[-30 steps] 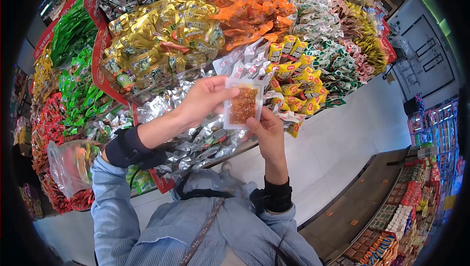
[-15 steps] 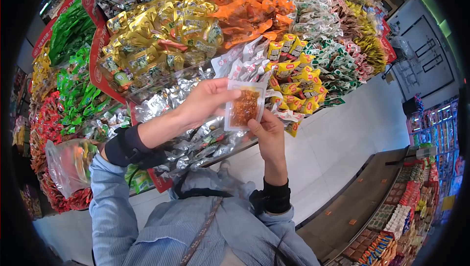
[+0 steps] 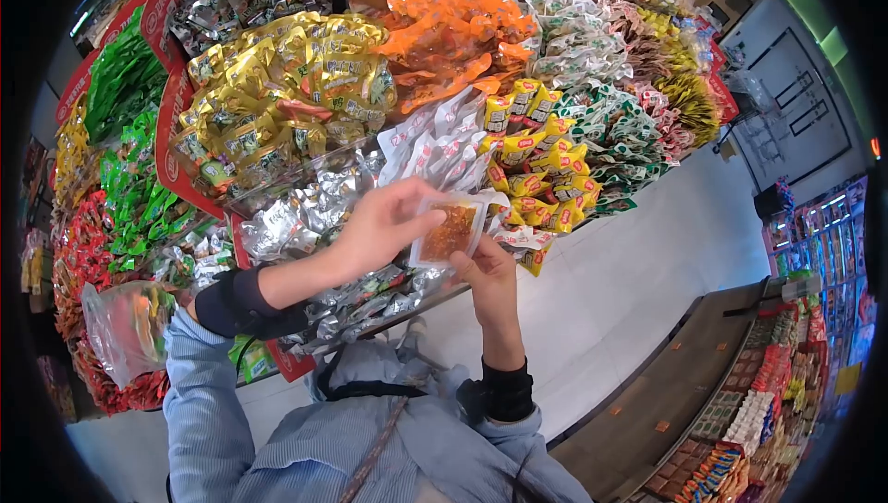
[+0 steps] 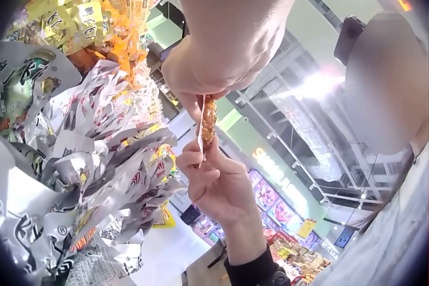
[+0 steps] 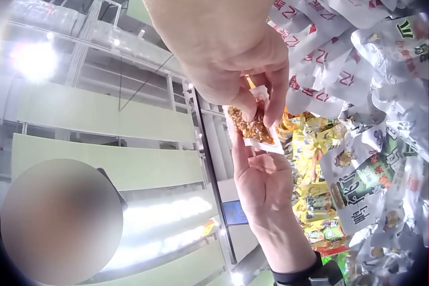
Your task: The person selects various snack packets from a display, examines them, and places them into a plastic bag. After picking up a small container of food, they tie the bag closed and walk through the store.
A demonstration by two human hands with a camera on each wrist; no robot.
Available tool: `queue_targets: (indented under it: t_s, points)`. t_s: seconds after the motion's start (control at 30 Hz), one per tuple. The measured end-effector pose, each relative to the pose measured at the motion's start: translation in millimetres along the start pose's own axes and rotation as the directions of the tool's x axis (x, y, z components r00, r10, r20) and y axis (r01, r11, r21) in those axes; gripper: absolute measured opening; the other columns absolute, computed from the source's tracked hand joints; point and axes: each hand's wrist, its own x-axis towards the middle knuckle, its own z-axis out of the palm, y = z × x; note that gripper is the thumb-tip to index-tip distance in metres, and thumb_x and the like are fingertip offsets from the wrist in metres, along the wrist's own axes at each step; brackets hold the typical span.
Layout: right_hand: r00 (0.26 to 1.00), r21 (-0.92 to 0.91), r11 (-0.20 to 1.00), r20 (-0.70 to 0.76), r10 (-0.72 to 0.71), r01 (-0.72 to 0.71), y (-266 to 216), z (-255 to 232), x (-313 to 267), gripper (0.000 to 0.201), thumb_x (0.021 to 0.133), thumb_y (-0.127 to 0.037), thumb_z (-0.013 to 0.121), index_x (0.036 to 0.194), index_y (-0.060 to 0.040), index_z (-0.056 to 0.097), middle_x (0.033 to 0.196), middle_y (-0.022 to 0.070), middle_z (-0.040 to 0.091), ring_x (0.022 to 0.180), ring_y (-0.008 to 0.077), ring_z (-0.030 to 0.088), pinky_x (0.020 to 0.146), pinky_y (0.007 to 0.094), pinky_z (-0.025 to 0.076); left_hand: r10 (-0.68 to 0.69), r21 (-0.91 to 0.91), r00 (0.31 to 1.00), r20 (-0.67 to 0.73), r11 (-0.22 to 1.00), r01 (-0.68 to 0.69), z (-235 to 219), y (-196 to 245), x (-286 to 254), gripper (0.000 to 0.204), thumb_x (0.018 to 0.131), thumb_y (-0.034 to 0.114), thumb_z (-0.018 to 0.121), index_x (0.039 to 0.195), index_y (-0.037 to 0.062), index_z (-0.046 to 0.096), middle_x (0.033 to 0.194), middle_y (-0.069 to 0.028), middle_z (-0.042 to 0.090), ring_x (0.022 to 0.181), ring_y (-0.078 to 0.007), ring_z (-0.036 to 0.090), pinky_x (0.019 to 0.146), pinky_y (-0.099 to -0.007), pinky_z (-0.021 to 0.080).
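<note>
Dozens of heaped snack packets fill the tiered shop display (image 3: 305,86) from nine to one o'clock of the head view: gold foil packs (image 3: 287,86), orange packs (image 3: 453,22), green packs (image 3: 125,86), silver foil packs (image 3: 305,211) in the nearest clear-fronted bin, and white packs with red print (image 3: 439,147) just above the hands. A pale tiled floor (image 3: 629,262) lies open at three o'clock, with a lower shelf of goods (image 3: 749,410) at five o'clock. A clear plastic bag (image 3: 125,322) holding a few packets hangs at the left forearm, at eight o'clock.

Near the centre both hands hold one small clear flat packet of orange-brown snack (image 3: 449,230). The left hand (image 3: 384,225) comes in from nine o'clock and pinches the packet's left and upper edge between thumb and fingers; the right hand (image 3: 486,272) rises from six o'clock and pinches its lower right corner. In the left wrist view the packet (image 4: 208,122) shows edge-on, thin, its long axis upright between the two pinches. In the right wrist view its flat face (image 5: 253,125) is turned to the person.

Both hands touch it; neither is nearer. The silver bin lies close below it at seven o'clock and the yellow packs (image 3: 546,170) at two o'clock, so the freest room is towards the person's chest
</note>
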Motion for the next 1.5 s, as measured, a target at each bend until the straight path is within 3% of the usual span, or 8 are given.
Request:
queue_targets:
  t_s: [0.13, 0.33, 0.5, 0.63, 1.03, 1.17, 1.27, 1.5]
  points:
    - [0.998, 0.016, 0.998, -0.004, 0.059, -0.059, -1, -2, 2, 0.029, 0.08, -0.012, 0.058, 0.104, 0.0022, 0.052, 0.089, 0.0062, 0.058, 0.072, 0.0095, 0.055, 0.05, 0.0196, 0.048, -0.014, -0.022, 1.0, 0.022, 1.0, 0.015, 0, -4, 1, 0.016, 0.08, 0.007, 0.057, 0.093, 0.0002, 0.051, 0.086, -0.0016, 0.056, 0.081, -0.0058, 0.051, 0.073, -0.0212, 0.042]
    - [0.987, -0.206, 0.969, 0.058, 0.15, -0.135, -4, 5, 8, 0.027, 0.081, -0.014, 0.057, 0.103, 0.0, 0.052, 0.089, 0.0033, 0.057, 0.077, 0.007, 0.052, 0.052, 0.0199, 0.047, -0.094, 0.121, 0.995, -0.034, 0.988, 0.098, -9, -7, -3, 0.021, 0.074, 0.008, 0.063, 0.092, 0.0002, 0.055, 0.077, -0.0009, 0.057, 0.065, -0.0025, 0.05, 0.052, -0.0185, 0.044]
    - [0.979, -0.221, 0.962, 0.088, 0.186, -0.163, 1, 7, 21, 0.027, 0.082, -0.017, 0.055, 0.104, -0.0007, 0.053, 0.088, 0.0034, 0.057, 0.075, 0.0071, 0.053, 0.051, 0.02, 0.047, 0.019, 0.345, 1.0, -0.004, 0.939, -0.016, -17, -4, 0, 0.017, 0.072, 0.008, 0.065, 0.087, 0.0026, 0.059, 0.073, -0.0023, 0.057, 0.052, -0.0042, 0.045, 0.042, -0.0194, 0.035]
    - [0.97, -0.216, 0.953, 0.076, 0.232, -0.212, -9, 12, 24, 0.025, 0.083, -0.014, 0.053, 0.103, 0.0005, 0.054, 0.087, 0.0054, 0.059, 0.073, 0.0082, 0.056, 0.053, 0.0207, 0.048, 0.269, 0.546, 0.955, 0.125, 0.785, -0.293, -19, 2, 4, 0.016, 0.069, 0.005, 0.062, 0.084, 0.005, 0.06, 0.068, -0.0074, 0.053, 0.06, -0.022, 0.053, 0.05, -0.0273, 0.041]
    - [0.962, -0.324, 0.915, 0.046, 0.27, -0.241, -10, 12, 24, 0.02, 0.082, -0.011, 0.054, 0.097, 0.003, 0.055, 0.082, 0.0067, 0.061, 0.073, 0.0118, 0.059, 0.055, 0.0234, 0.051, 0.405, 0.694, 0.866, 0.294, 0.532, -0.485, -16, 9, -2, 0.019, 0.068, 0.004, 0.058, 0.087, 0.0067, 0.056, 0.075, -0.0066, 0.052, 0.068, -0.0234, 0.054, 0.055, -0.0316, 0.045]
    - [0.977, -0.384, 0.911, 0.085, 0.197, -0.15, -16, 16, 23, 0.021, 0.082, -0.011, 0.054, 0.098, 0.0015, 0.055, 0.083, 0.0073, 0.061, 0.073, 0.0129, 0.06, 0.053, 0.0238, 0.052, 0.218, 0.608, 0.95, 0.224, 0.73, -0.311, -21, 10, -2, 0.018, 0.071, 0.006, 0.058, 0.088, 0.0041, 0.056, 0.074, -0.0101, 0.054, 0.066, -0.025, 0.055, 0.057, -0.0317, 0.045]
    - [0.938, -0.298, 0.911, 0.106, 0.329, -0.286, -23, 21, 21, 0.02, 0.082, -0.012, 0.054, 0.098, 0.0009, 0.055, 0.083, 0.0072, 0.061, 0.071, 0.0133, 0.06, 0.052, 0.0242, 0.052, 0.05, 0.481, 0.985, 0.165, 0.868, -0.124, -26, 25, 1, 0.017, 0.073, 0.008, 0.059, 0.088, 0.0014, 0.056, 0.074, -0.014, 0.057, 0.064, -0.0258, 0.056, 0.059, -0.0312, 0.044]
    - [0.962, -0.428, 0.892, 0.15, 0.227, -0.144, -26, 24, 15, 0.019, 0.082, -0.013, 0.054, 0.096, 0.0003, 0.055, 0.079, 0.006, 0.061, 0.067, 0.0113, 0.059, 0.048, 0.0228, 0.05, -0.034, 0.485, 0.967, 0.253, 0.869, -0.096, -29, 34, 4, 0.018, 0.075, 0.012, 0.059, 0.089, 0.0017, 0.057, 0.074, -0.0136, 0.059, 0.067, -0.0228, 0.058, 0.062, -0.0306, 0.044]
